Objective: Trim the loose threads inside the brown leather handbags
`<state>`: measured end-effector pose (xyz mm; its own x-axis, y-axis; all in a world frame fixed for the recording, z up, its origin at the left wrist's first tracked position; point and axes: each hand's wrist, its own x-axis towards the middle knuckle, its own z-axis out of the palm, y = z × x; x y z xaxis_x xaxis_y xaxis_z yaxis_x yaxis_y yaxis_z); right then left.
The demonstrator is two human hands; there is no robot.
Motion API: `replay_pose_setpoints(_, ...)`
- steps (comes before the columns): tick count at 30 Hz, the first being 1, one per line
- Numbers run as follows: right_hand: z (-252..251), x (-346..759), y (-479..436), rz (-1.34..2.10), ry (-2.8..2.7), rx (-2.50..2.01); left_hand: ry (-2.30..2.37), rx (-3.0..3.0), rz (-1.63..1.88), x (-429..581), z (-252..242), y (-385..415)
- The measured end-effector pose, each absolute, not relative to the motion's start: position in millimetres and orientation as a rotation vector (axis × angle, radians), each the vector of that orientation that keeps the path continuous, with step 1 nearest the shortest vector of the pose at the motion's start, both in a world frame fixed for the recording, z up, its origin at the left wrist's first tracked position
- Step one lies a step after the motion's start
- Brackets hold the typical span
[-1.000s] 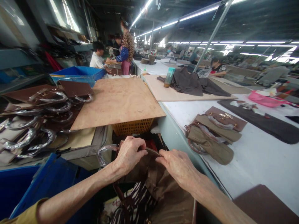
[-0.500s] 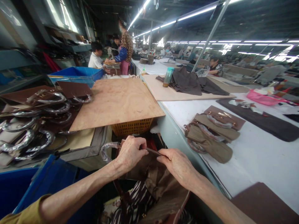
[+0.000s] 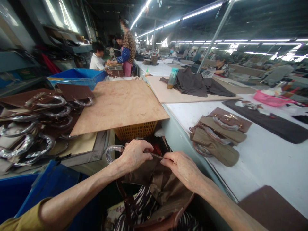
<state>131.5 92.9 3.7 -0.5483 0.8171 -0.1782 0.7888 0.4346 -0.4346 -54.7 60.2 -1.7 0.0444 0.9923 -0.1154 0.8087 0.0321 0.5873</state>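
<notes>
A brown handbag point(image 3: 166, 186) lies over my lap, its lining showing and its top edge stretched between my two hands. My left hand point(image 3: 137, 154) is closed, pinching that edge with thumb and fingers. A short way to the right, my right hand point(image 3: 181, 168) pinches the same edge. One bag handle point(image 3: 113, 152), wrapped in clear plastic, curves out beside my left hand. Brown straps hang below the left wrist, over zebra-striped cloth point(image 3: 143, 205). The fingertips hide the exact spots where the edge is gripped.
To the left is a pile of bags with plastic-wrapped handles point(image 3: 48, 144), above a blue bin point(image 3: 48, 192). A wooden board point(image 3: 120, 106) lies ahead over a yellow basket point(image 3: 137, 130). More bags point(image 3: 216, 138) rest on the white table point(image 3: 264, 160). Other people point(image 3: 127, 48) work farther back.
Both hands keep their pinch on the bag's edge and have barely moved. Lower down, the bag's near rim and leather trim show more. The view has shifted slightly.
</notes>
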Motion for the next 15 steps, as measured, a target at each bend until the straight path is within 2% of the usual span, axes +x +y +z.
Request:
replay_pose_setpoints(6,5.1,128.0,90.4,0.663,-2.653,-1.481,1.806,1.889,0.351,-53.5,3.6,58.6)
replay_pose_setpoints(15,9.7,128.2,91.4,0.78,-2.652,-1.436,1.731,1.919,0.355,-55.5,7.3,54.9)
